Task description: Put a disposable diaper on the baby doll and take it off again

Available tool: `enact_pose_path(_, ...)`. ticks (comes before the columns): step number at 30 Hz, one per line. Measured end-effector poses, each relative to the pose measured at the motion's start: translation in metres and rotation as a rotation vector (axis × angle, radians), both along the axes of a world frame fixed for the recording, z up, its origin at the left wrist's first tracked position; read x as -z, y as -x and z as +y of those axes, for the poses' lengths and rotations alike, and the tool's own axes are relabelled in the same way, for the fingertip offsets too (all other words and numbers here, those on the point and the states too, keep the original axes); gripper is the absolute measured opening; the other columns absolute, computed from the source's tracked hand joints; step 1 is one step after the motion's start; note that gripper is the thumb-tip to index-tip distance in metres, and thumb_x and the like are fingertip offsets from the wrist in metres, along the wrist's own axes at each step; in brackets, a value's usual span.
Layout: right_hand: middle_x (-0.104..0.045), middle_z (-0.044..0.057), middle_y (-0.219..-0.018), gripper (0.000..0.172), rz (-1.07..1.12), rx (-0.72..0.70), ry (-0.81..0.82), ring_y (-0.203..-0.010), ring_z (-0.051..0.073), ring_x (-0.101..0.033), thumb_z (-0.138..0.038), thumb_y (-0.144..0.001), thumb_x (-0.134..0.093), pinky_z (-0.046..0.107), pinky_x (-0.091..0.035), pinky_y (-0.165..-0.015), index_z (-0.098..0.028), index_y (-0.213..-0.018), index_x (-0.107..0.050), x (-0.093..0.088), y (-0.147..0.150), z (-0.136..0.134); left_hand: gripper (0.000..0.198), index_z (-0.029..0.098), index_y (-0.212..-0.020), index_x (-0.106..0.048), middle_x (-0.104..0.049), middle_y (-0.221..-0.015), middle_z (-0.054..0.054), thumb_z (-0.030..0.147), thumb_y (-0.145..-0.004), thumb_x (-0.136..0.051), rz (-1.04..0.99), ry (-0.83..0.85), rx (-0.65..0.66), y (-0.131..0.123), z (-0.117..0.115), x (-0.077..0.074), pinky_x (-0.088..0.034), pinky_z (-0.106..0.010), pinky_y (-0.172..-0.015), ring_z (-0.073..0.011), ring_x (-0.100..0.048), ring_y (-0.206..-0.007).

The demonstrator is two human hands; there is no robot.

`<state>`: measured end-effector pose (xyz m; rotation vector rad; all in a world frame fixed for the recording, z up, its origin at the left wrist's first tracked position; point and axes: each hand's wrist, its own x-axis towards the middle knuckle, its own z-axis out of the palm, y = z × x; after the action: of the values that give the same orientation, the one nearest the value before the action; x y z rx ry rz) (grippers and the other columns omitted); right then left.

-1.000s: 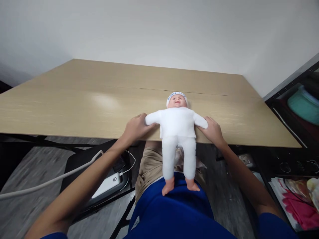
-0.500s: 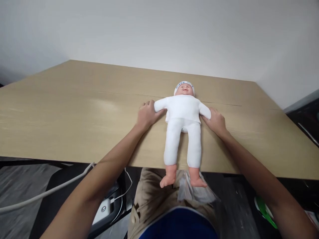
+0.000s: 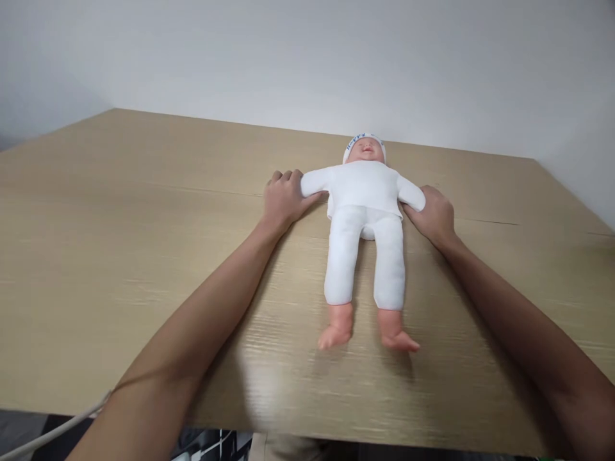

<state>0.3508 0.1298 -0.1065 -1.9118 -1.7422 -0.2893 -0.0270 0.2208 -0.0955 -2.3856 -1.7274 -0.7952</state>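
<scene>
A baby doll point(image 3: 364, 186) in a white top, white trousers and a white cap with blue lettering lies face up over the wooden table point(image 3: 168, 256). Its head points to the wall and its bare feet toward me. My left hand point(image 3: 287, 195) is closed round the doll's arm on the left side, thumb underneath. On the other side my right hand point(image 3: 434, 211) grips the opposite arm; most of its fingers are hidden behind the sleeve and the hand.
A plain pale wall point(image 3: 307, 64) rises behind the table's far edge. At the lower left a white cable point(image 3: 72, 422) runs past my left forearm. Below the near edge, dark items show only in part.
Both hands have moved the doll away from me, farther onto the table; its feet, earlier past the near edge, are now over the tabletop. The camera view has shifted too.
</scene>
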Motion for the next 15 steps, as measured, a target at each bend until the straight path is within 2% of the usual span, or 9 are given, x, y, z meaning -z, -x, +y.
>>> enact_pose_path(3,-0.078,0.017,-0.108,0.042,0.001,0.013,0.027,-0.098,0.037,-0.07,-0.06,-0.097,-0.064,0.042,-0.051,-0.077,-0.019,-0.107,-0.071,-0.001,-0.005,0.015,0.076,0.016,-0.117,-0.067,-0.073,-0.12,-0.022,0.088,-0.092,-0.062,0.005,0.012,-0.001,-0.003,0.019,0.001,-0.047,-0.051,-0.1,-0.0454,-0.06,-0.121)
enact_pose_path(6,-0.077,0.017,-0.11,0.048,0.008,-0.036,0.044,-0.103,0.038,-0.069,-0.065,-0.096,-0.065,0.046,-0.054,-0.083,-0.019,-0.111,-0.071,-0.001,-0.014,0.019,0.078,0.016,-0.121,-0.067,-0.074,-0.122,-0.022,0.087,-0.092,-0.064,0.0,0.032,0.066,0.003,0.029,0.002,-0.047,-0.052,-0.106,-0.045,-0.061,-0.123)
enact_pose_path(11,-0.075,0.018,-0.119,0.062,-0.017,-0.27,-0.026,-0.108,0.037,-0.069,-0.075,-0.096,-0.061,0.053,-0.055,-0.098,-0.02,-0.125,-0.068,0.0,-0.045,0.001,0.072,0.019,-0.14,-0.065,-0.073,-0.133,-0.017,0.077,-0.098,-0.062,-0.017,0.039,0.338,0.044,0.031,0.003,-0.045,-0.054,-0.115,-0.0397,-0.062,-0.124)
enact_pose_path(15,-0.075,0.016,-0.118,0.064,-0.012,-0.288,-0.023,-0.107,0.037,-0.069,-0.076,-0.095,-0.065,0.056,-0.055,-0.1,-0.023,-0.131,-0.068,-0.001,-0.064,-0.013,0.068,0.022,-0.145,-0.065,-0.074,-0.132,-0.014,0.071,-0.097,-0.065,-0.082,0.04,0.418,0.067,0.028,0.0,-0.051,-0.054,-0.112,-0.0366,-0.065,-0.122)
